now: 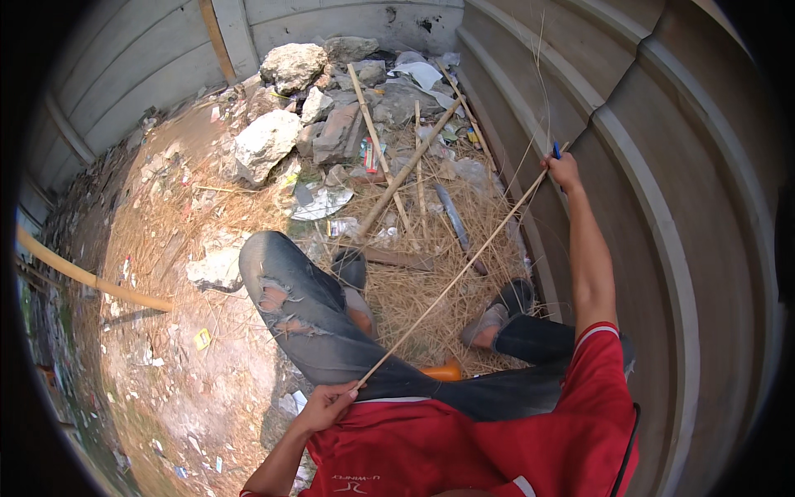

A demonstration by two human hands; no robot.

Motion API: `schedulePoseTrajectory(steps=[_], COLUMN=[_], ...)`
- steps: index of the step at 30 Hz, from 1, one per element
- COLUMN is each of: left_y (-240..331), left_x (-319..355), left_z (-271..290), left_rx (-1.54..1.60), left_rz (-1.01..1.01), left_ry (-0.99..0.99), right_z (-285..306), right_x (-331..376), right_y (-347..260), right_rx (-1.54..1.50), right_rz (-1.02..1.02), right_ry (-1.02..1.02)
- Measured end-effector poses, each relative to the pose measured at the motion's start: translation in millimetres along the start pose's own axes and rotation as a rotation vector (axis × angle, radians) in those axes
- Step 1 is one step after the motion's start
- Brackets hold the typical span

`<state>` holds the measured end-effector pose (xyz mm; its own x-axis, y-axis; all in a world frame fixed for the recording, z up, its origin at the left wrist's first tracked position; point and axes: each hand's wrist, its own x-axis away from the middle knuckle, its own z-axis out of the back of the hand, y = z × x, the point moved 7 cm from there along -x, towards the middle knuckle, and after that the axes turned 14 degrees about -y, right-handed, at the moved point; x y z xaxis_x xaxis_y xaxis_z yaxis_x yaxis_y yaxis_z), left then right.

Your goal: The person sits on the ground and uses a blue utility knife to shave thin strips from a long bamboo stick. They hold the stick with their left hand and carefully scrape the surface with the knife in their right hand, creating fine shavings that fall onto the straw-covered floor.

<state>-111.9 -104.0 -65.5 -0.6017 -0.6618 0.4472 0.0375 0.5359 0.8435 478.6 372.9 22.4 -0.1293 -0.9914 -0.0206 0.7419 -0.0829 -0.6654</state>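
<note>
A long, thin bamboo strip [451, 283] runs slantwise across my lap, from lower left to upper right. Its near end is pinched between the thumb and fingers of my left hand [330, 406], beside my waist. My right hand [565, 171], arm stretched far out by the metal wall, is closed around a small blue-handled tool [556, 151] at the strip's far end. Whether this tool has a blade is hidden. Fine slivers [542, 74] rise from near my right hand toward the wall's top.
Bamboo poles [414, 161], dry shavings [414, 306] and a dark flat bar [452, 217] lie ahead of my feet. Behind them are broken rocks [267, 145] and litter. A corrugated wall [662, 215] stands close at right. An orange object [443, 371] sits under my legs.
</note>
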Motion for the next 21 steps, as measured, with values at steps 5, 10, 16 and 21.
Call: schedulePoseTrajectory(steps=[5,10,16,21], left_y=[-1.3,-8.9,-25.0,-30.9], left_x=[9.4,35.1,53.4,52.7], left_z=[13.5,40.4,60.2,67.9], left_rx=[0.068,0.085,0.183,0.186], left_rz=[0.001,0.029,0.051,0.034], left_ry=[0.035,0.065,0.071,0.078], right_z=[12.7,23.1,6.7,9.0], right_x=[27.8,45.9,32.0,32.3], right_y=[-72.3,-104.9,-96.6,-85.8], right_rx=[0.342,0.552,0.301,0.007], right_rz=[0.292,0.632,0.229,0.261], right_ry=[0.154,0.073,-0.426,-0.406])
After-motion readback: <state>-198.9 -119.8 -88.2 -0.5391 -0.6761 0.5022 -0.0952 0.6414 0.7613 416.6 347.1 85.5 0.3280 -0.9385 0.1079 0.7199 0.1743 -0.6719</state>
